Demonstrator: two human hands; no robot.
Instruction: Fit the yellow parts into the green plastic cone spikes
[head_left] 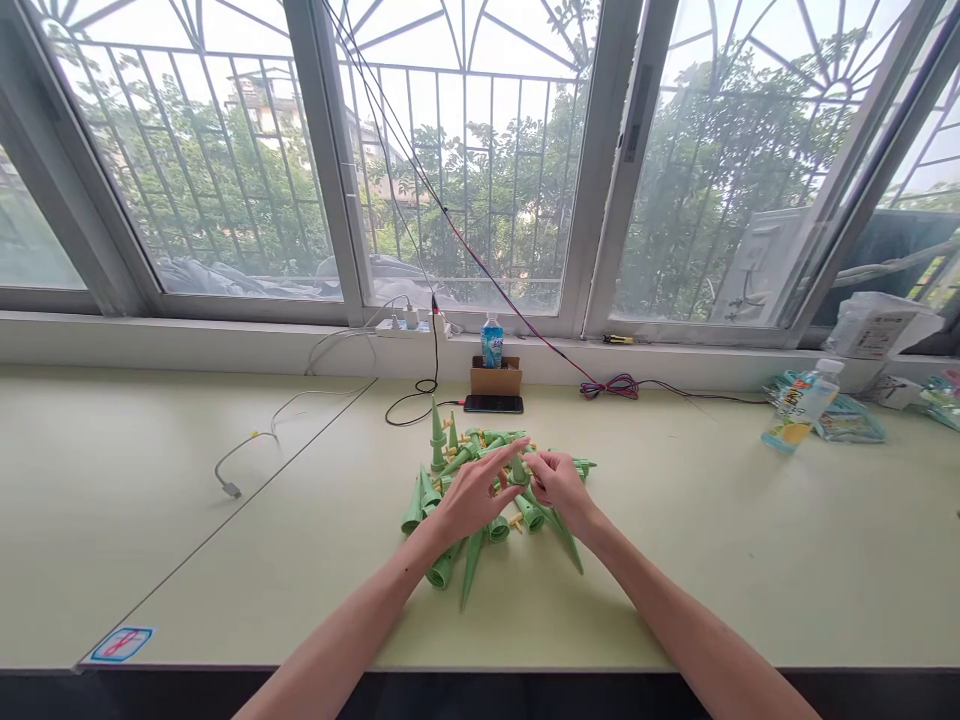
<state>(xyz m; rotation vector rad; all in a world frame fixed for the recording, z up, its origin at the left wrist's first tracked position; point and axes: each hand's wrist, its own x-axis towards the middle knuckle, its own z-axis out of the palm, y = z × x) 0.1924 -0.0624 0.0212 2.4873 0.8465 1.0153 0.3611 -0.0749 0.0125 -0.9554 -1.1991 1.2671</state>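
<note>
A pile of green plastic cones with small yellow pieces lies on the pale table, under and around both hands. My left hand [484,487] is over the pile, its thumb and fingers closed round a green cone [518,471]. Close on the right, my right hand [553,482] has its fingers curled and pinched beside that cone; whatever lies between its fingertips is too small to make out. One green cone [437,440] stands upright at the back left of the pile. A long green spike [471,570] points toward the front edge.
Behind the pile, a phone [493,404] lies before a small cardboard box [496,378] and a blue-labelled bottle [492,342]. A white cable [255,437] is on the left. Coiled wires [611,387] and a clear bottle [804,408] are on the right.
</note>
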